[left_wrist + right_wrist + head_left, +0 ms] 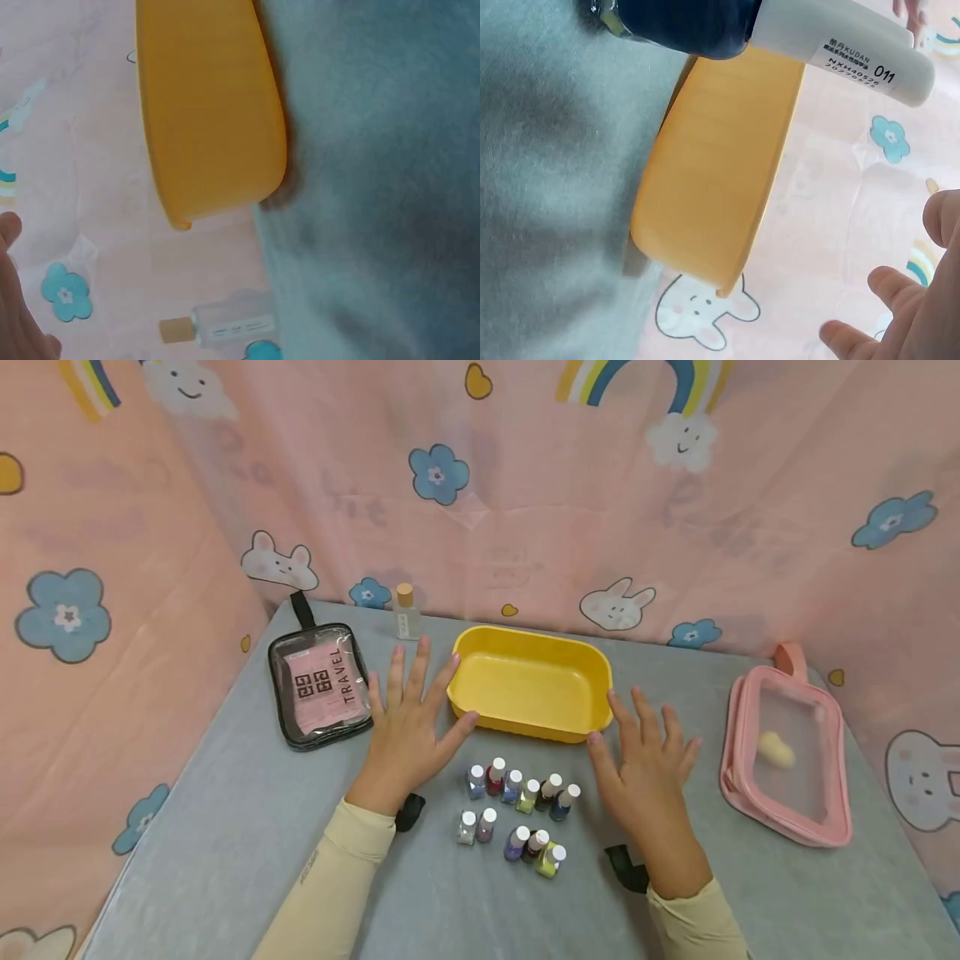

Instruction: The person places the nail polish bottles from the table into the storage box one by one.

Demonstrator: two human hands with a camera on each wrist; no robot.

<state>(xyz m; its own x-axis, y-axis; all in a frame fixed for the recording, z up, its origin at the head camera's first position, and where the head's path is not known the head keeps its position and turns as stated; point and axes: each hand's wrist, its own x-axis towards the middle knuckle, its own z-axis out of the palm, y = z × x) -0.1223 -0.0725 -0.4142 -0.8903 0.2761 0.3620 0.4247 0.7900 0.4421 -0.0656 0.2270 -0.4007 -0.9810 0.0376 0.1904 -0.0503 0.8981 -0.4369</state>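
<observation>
A yellow plastic basin [534, 683] sits between my two hands, with nothing in it. My left hand [408, 718] is spread with fingers extended, beside the basin's left end. On the other side, my right hand [647, 777] also has its fingers spread, near the basin's right end; neither hand holds anything. Several small nail polish bottles with white caps stand in two rows in front of the basin, among them a red one [494, 777] and a yellow-green one [551, 861]. A dark blue nail polish bottle [686, 26] looms close in the right wrist view, its cap labelled 011.
At the left lies a clear pouch [321, 687] with black trim and a pink insert. A pink pouch [797, 758] with a clear front and a pale yellow item inside lies at the right. Behind my left hand stands a clear bottle [407, 614] with a wooden-looking cap, near the pink curtain [510, 543].
</observation>
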